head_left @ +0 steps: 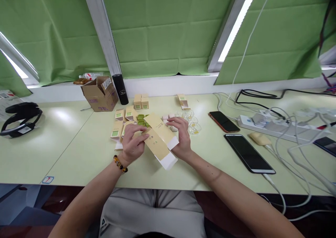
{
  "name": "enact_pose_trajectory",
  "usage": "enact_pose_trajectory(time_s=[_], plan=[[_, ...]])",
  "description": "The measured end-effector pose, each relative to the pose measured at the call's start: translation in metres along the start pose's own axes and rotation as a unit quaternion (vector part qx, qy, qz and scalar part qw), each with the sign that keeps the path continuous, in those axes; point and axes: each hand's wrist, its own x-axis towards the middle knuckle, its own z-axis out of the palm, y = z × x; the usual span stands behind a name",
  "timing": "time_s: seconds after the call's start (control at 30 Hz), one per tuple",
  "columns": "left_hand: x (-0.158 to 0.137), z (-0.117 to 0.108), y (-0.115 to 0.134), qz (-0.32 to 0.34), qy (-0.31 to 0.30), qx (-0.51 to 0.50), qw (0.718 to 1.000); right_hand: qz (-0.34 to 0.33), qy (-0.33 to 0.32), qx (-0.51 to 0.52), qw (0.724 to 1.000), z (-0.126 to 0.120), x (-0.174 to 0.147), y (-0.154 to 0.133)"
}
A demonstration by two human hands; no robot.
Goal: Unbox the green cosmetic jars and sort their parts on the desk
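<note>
Between my hands, over the table, is a pale yellow folding carton (160,128) with small printing and white end flaps, tilted toward the lower right. My left hand (133,142) pinches its left edge with thumb and forefinger. From the right side my right hand (181,137) grips the same carton, its thumb and palm partly hidden behind the panels. Several flattened cartons with green labels (116,130) lie beside my left hand. Green small containers (141,119) sit behind the carton. Near my right fingers are pinkish-white pieces (166,117) and clear plastic cups (193,121).
Two upright cartons (141,102) and a single carton (183,101) stand farther back. At the back left are a cardboard box (100,95) and a black bottle (120,89). To the right lie phones (248,154), a power strip (275,127) and tangled cables.
</note>
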Motion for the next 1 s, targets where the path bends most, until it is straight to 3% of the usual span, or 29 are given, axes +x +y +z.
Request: enact_pose_trajectory(time_s=[0.33,0.57,0.67,0.77,1.0], plan=[[0.001,-0.002,0.001,0.035,0.008,0.099,0.994,0.037,-0.022,-0.023,0.999,0.003,-0.006,0.011],[0.000,0.001,0.006,0.008,-0.025,0.073,0.997,0.035,-0.032,0.021,0.999,0.003,-0.006,0.010],[0.006,0.003,0.008,-0.043,-0.051,0.013,0.998,0.038,-0.028,0.058,0.997,0.003,-0.005,0.011],[0.015,0.005,0.009,-0.132,-0.083,-0.021,0.987,0.121,-0.027,0.071,0.990,0.003,-0.005,0.012],[0.037,0.007,0.003,-0.323,-0.215,-0.022,0.921,0.263,-0.021,0.130,0.956,0.003,-0.004,0.011]])
